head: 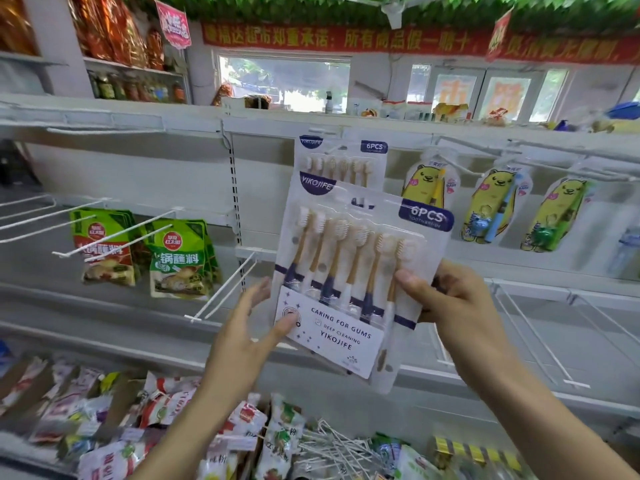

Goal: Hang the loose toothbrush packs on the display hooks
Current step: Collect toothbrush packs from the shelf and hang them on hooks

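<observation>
Pack: toothbrush pack [346, 271], light, stiff card (slippery blister).
Hold: my right hand [446, 296] pinches its edge; left hand [249, 327] fingers spread, steadying.

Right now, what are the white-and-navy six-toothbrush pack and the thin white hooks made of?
The white-and-navy six-toothbrush pack looks like printed card under a clear, glossy plastic blister: glare glints over the brushes. The thin white hooks look like painted or coated metal wire, slim, straight and matte; the material is a guess.

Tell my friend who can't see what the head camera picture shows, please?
Two hands hold a white-and-navy six-toothbrush pack up at a white store shelf: the right hand grips its edge, the left hand's thumb touches its bottom corner. A matching pack hangs behind it, beside yellow bear-shaped toothbrush packs.
</observation>
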